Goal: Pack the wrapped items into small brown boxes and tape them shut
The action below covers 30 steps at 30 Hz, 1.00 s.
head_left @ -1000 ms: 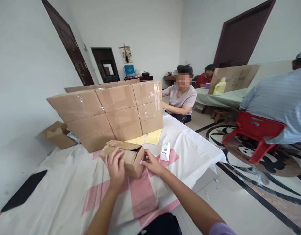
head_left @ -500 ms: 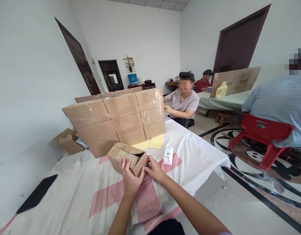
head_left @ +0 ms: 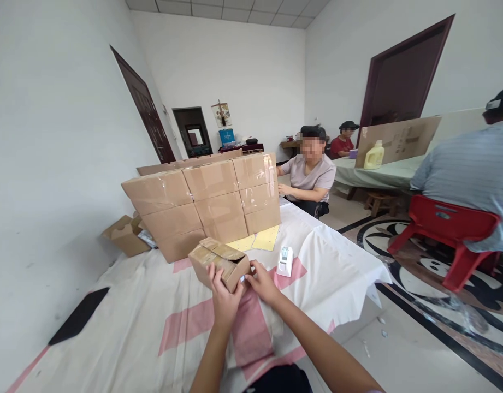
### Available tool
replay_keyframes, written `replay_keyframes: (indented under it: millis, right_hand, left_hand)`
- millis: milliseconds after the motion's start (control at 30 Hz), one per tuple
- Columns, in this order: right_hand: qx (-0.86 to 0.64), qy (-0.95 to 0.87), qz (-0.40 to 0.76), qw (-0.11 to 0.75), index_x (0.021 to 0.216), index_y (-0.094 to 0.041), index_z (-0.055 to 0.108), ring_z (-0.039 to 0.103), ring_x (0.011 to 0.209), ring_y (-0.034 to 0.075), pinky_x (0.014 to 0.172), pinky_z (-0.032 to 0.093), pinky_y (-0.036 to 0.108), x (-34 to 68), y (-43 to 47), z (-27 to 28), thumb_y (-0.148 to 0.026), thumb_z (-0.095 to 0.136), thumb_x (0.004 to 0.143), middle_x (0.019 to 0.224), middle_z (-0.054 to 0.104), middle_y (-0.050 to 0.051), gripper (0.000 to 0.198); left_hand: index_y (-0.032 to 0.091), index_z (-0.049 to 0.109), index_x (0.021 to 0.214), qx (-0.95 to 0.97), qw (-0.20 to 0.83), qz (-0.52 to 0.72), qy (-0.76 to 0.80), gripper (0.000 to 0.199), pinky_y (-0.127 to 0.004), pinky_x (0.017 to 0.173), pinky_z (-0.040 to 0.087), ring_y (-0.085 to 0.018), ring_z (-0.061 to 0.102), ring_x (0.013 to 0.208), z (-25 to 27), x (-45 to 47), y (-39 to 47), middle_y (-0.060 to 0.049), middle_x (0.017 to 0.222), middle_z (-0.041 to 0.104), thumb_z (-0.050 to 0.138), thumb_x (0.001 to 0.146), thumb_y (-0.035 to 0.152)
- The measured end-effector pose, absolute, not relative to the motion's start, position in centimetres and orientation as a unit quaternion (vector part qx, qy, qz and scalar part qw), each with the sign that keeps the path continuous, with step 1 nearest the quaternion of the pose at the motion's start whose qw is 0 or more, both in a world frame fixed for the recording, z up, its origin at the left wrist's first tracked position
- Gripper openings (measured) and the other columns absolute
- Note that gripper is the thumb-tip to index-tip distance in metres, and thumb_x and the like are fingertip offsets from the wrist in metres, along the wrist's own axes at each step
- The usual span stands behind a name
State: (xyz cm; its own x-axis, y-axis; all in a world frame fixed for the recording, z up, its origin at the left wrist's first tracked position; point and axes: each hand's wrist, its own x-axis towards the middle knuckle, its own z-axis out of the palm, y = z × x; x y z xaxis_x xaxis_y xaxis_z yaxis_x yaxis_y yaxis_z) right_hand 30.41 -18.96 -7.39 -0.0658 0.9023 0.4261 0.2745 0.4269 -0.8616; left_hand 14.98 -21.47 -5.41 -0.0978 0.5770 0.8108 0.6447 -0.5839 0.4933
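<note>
A small brown cardboard box (head_left: 218, 261) with loosely folded top flaps sits on the table cloth (head_left: 153, 327). My left hand (head_left: 224, 300) grips its near side, fingers on the front face. My right hand (head_left: 262, 283) touches the box's right end, fingertips at the corner. Behind the box stands a stack of taped cardboard boxes (head_left: 206, 202). A small white tape dispenser (head_left: 284, 261) stands just right of my right hand.
Yellow sheets (head_left: 259, 240) lie under the stack's front. An open box (head_left: 126, 234) and a black flat object (head_left: 78, 316) lie at the left. A seated person (head_left: 311, 174) works at the table's far end; another on a red chair (head_left: 448, 232) sits at right.
My left hand has slid from the box's top to its near right corner, close to the right hand. The camera view has tilted up and shifted slightly.
</note>
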Motion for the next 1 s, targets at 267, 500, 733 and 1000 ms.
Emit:
replay_keyframes:
  millis: [267, 500, 733, 1000]
  right_hand:
    - [-0.412, -0.677, 0.316, 0.521, 0.118, -0.023, 0.057, 0.059, 0.101, 0.024, 0.092, 0.049, 0.04, 30.8, -18.8, -7.1, -0.032, 0.071, 0.084, 0.114, 0.064, 0.006, 0.038]
    - [-0.395, -0.673, 0.322, 0.536, 0.111, -0.023, 0.057, 0.061, 0.098, 0.023, 0.089, 0.049, 0.038, 30.6, -18.5, -7.0, -0.04, 0.069, 0.088, 0.109, 0.066, 0.005, 0.032]
    - [-0.414, -0.673, 0.306, 0.531, 0.114, -0.024, 0.06, 0.061, 0.104, 0.024, 0.089, 0.049, 0.037, 30.6, -18.8, -7.3, -0.039, 0.07, 0.089, 0.111, 0.068, 0.006, 0.031]
    - [-0.44, -0.679, 0.28, 0.517, 0.115, -0.023, 0.063, 0.059, 0.096, 0.023, 0.085, 0.048, 0.034, 30.6, -18.8, -7.4, -0.036, 0.073, 0.088, 0.102, 0.067, 0.005, 0.032]
  left_hand:
    - [0.023, 0.036, 0.138, -0.669, 0.004, -0.587, -0.456, 0.059, -0.064, 0.122, 0.03, -0.036, 0.016, 0.157, -5.2, 14.8, -21.9, -0.022, 0.162, 0.024, 0.067, 0.089, 0.033]
    - [0.022, 0.036, 0.138, -0.67, -0.001, -0.59, -0.45, 0.061, -0.063, 0.122, 0.029, -0.036, 0.015, 0.157, -5.2, 14.5, -21.8, -0.022, 0.162, 0.025, 0.068, 0.088, 0.033]
    - [0.022, 0.034, 0.141, -0.68, 0.011, -0.582, -0.446, 0.063, -0.062, 0.124, 0.025, -0.035, 0.013, 0.157, -5.6, 13.9, -21.7, -0.022, 0.162, 0.025, 0.068, 0.089, 0.032]
    - [0.019, 0.033, 0.147, -0.675, 0.021, -0.599, -0.431, 0.08, -0.064, 0.122, 0.025, -0.04, 0.017, 0.156, -6.2, 13.6, -21.7, -0.024, 0.163, 0.022, 0.077, 0.082, 0.036]
